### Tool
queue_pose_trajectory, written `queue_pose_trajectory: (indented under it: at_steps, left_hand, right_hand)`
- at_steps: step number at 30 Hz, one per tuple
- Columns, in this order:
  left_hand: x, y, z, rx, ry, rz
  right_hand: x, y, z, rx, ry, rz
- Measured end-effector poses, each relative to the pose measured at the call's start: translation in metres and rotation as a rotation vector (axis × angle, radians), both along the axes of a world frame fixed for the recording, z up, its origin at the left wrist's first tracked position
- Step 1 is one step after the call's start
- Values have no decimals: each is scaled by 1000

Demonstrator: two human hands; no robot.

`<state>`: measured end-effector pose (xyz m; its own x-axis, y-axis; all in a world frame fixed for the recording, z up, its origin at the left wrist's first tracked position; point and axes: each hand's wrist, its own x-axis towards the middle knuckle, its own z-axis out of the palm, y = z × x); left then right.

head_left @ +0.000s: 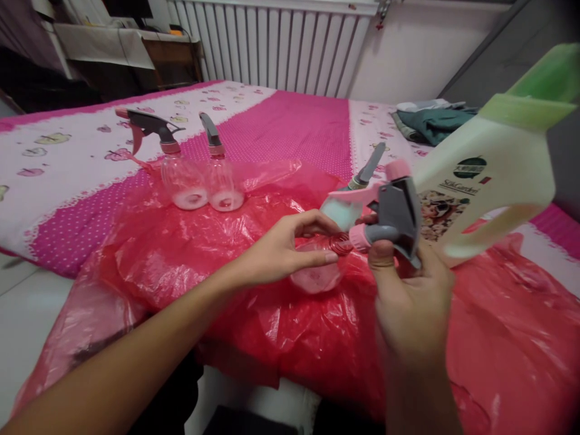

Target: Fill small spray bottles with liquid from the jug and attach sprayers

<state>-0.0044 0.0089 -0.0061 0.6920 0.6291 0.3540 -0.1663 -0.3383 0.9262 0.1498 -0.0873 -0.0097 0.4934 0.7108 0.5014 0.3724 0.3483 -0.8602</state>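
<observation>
My left hand (pixel 303 244) is closed around the neck of a small clear spray bottle (pixel 317 272), which leans on red plastic sheeting. In my right hand (pixel 408 290) is a grey and pink spray trigger head (pixel 389 211), lying sideways. Its pink collar (pixel 359 238) is at the bottle's mouth; whether the threads touch I cannot tell. Just behind my hands stands another spray bottle (pixel 342 206) with pale blue-green contents and a grey head. To the right of my right hand is a large cream detergent jug (pixel 493 175) with a green cap.
Two clear spray bottles (pixel 183 181) (pixel 223 181) with trigger heads stand at the left on the red plastic sheet (pixel 181 260). The sheet covers the near part of a pink patterned bed (pixel 308 127). Folded clothes (pixel 435 124) lie at the back right, and a white radiator (pixel 272 48) is behind.
</observation>
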Motion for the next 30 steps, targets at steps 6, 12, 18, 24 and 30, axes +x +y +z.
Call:
queue_pose_trajectory:
  at_steps: [6, 12, 18, 24, 30]
  left_hand:
    - [-1, 0, 1, -12, 27, 33]
    - [-1, 1, 4, -21, 74, 58]
    - [0, 2, 4, -21, 73, 73]
    - [1, 2, 4, -55, 65, 67]
    - [0, 2, 6, -38, 78, 59]
  right_hand:
    - [-2, 0, 8, -7, -123, 59]
    - [-2, 3, 7, 22, -27, 126]
    - [1, 8, -1, 68, 167, 208]
    - [2, 8, 2, 45, 97, 255]
    - [3, 7, 2, 28, 99, 215]
